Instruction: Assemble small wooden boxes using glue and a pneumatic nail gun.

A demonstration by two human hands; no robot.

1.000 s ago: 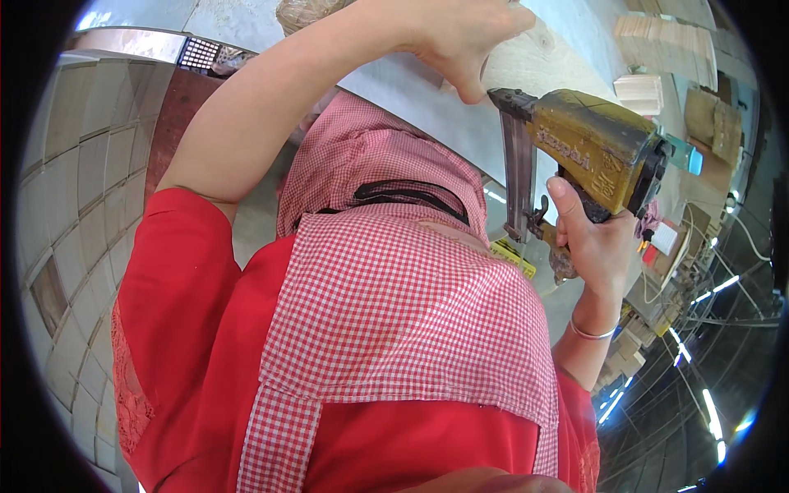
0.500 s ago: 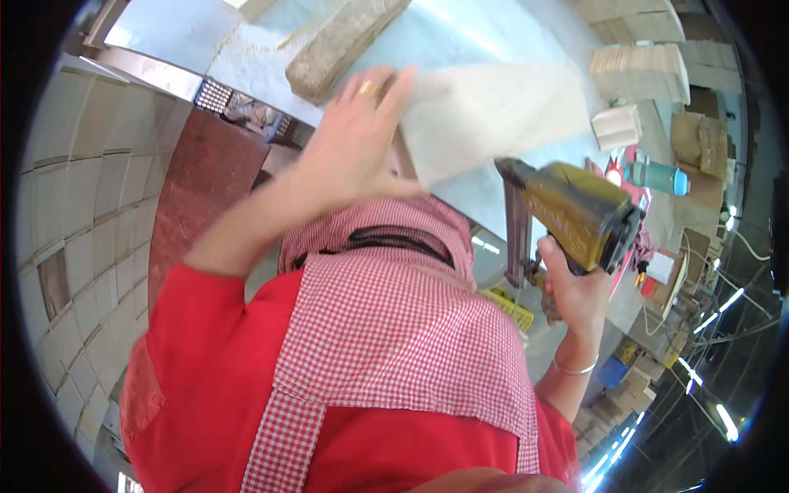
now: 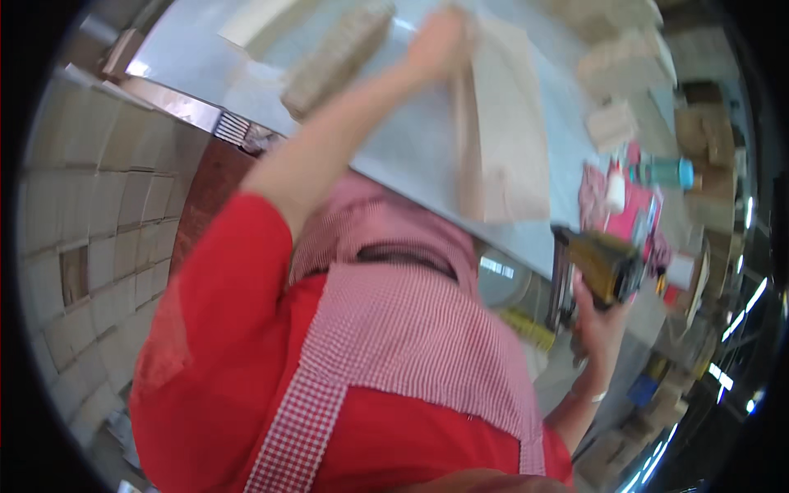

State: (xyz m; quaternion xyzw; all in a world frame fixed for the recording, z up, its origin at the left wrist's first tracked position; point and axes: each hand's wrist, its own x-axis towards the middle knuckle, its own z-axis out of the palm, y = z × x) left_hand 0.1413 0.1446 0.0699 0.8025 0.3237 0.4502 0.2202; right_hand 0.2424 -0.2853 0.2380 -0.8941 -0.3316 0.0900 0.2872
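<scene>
My right hand (image 3: 600, 316) is wrapped around the handle of a yellow-and-black nail gun (image 3: 604, 261), held off the table's front edge with its nose pointing toward the table. Stretched far forward, my left hand (image 3: 441, 45) is closed at the far left corner of a pale wooden panel (image 3: 514, 123). Motion smears its fingers. The panel lies lengthwise away from me, its near end by the table's front edge, and a thicker wooden side shows along its left. Left of my forearm, a rough brown block (image 3: 337, 62) rests on the table.
The pale blue-white tabletop (image 3: 403, 140) slants across the view. Stacked wooden pieces (image 3: 625, 62) and a small wood block (image 3: 612, 125) stand at the right. Beyond the nail gun are a teal bottle (image 3: 666, 172), a white bottle (image 3: 615, 193) and pink cloth (image 3: 592, 197). Stacked pale panels (image 3: 107, 197) line the left.
The panel has turned from lying crosswise to pointing away from me. My left hand went from spread fingers to the panel's far corner. The nail gun moved right and nearer to me.
</scene>
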